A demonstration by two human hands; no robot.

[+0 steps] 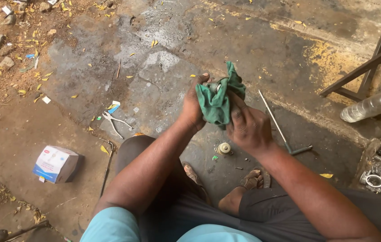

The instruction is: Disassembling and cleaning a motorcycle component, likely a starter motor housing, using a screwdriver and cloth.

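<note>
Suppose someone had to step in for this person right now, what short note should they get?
Left hand: grips a small metal part wrapped in a crumpled green cloth.
Right hand: presses the cloth around the part.
On the oily concrete ground: silver pliers to the left, long metal T-handle wrench to the right, small round brass-coloured fitting below the hands.
Done or left: cannot tell; the cloth hides most of the part.

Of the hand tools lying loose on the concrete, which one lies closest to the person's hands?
The T-handle wrench, lying just beside the right hand. The pliers lie farther away, left of the left hand, nearer the small cardboard box.
</note>
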